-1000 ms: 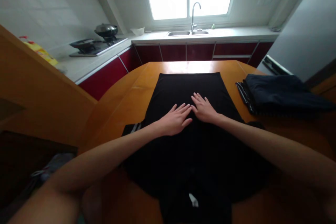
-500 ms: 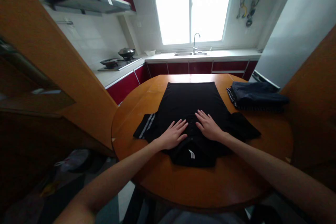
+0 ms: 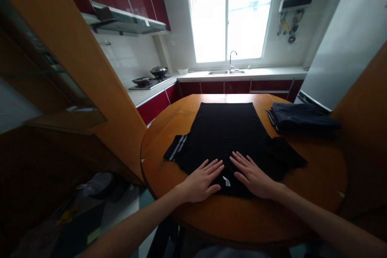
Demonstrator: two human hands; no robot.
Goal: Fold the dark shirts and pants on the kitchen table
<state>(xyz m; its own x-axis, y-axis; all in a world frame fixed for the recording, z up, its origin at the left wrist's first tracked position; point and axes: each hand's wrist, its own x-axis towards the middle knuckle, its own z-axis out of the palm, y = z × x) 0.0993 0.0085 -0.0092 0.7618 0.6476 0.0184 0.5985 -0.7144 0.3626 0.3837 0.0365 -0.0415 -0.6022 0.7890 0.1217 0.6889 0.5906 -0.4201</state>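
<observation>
A black short-sleeved shirt (image 3: 228, 125) lies spread flat, its collar end toward me and its hem toward the window. White stripes mark the sleeve on the left. My left hand (image 3: 203, 181) rests on the left side of the collar area, fingers stretched out. On the right side of the collar lies my right hand (image 3: 254, 175), its fingers also extended and flat. Between the two hands a white label (image 3: 226, 181) shows inside the neck. Part of the collar is hidden under both hands.
The shirt lies on an oval wooden table (image 3: 163, 129). A folded stack of dark clothes (image 3: 302, 117) sits at its right edge. Beyond are a counter with a sink (image 3: 218, 72), a stove with pans (image 3: 159, 71), and a wooden cabinet (image 3: 121, 129) at left.
Both hands have slid toward me over the shirt, from its button area down to the collar. The camera view has tilted up and shifted slightly left.
</observation>
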